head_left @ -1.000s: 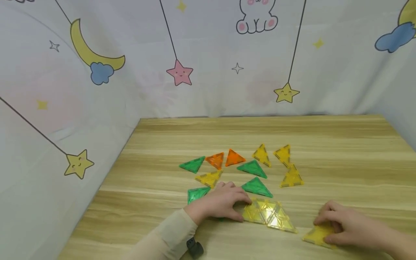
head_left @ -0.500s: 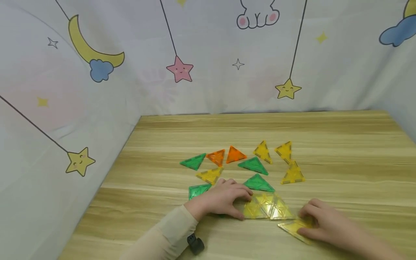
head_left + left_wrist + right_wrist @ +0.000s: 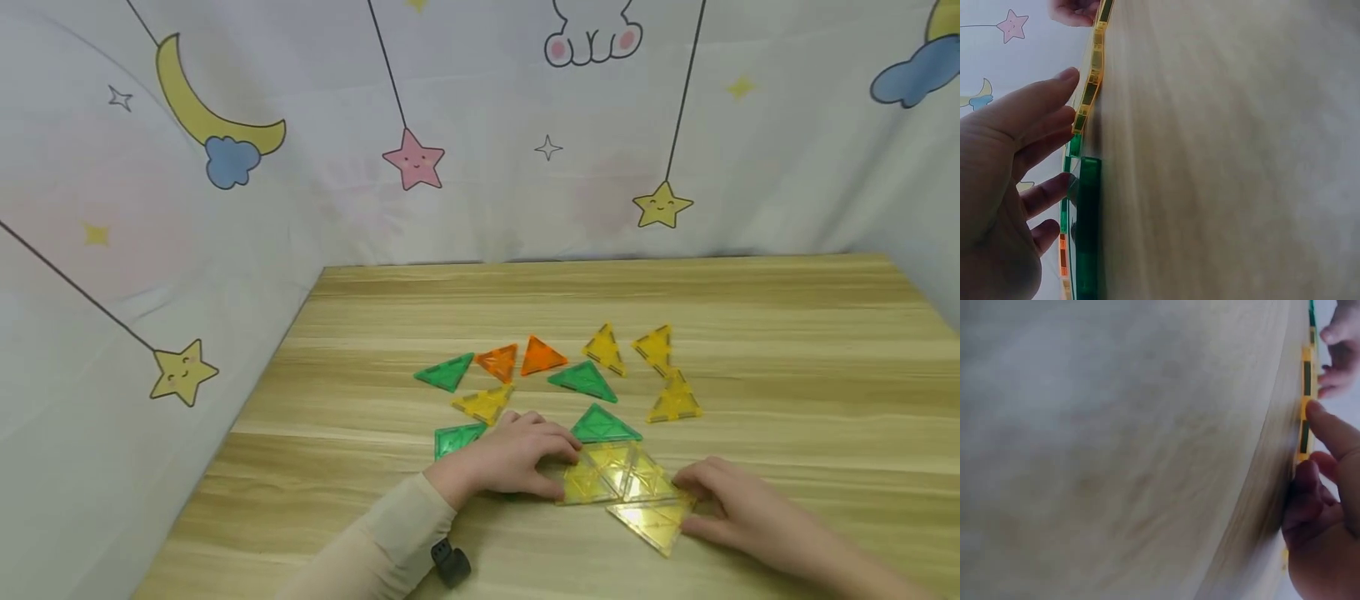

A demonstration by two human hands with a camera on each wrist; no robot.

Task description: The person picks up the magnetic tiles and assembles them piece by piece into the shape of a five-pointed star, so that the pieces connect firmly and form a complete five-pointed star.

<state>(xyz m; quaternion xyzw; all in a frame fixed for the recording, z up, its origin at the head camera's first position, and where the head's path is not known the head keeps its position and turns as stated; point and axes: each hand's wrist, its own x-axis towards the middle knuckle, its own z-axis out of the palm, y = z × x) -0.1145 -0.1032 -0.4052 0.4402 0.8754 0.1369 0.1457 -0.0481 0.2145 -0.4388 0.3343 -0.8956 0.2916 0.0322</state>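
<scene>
Three translucent yellow triangle magnetic tiles lie edge to edge in a row on the table. Thumb and index finger of my left hand hold the row's left end. Below the row's right part, another yellow triangle tile points toward me, its long edge along the row. My right hand grips its right corner between thumb and fingers. A green triangle tile touches or nearly touches the row's back edge. In the right wrist view, my right thumb touches a yellow tile edge.
Behind the hands lie loose triangle tiles: orange ones, several yellow ones and green ones. One green tile is partly hidden behind my left hand. A patterned cloth borders the wooden table.
My right hand has slid its yellow tile left and turned it against the row's front edge. The near green tile has shifted slightly right. My left hand stays nearly still.
</scene>
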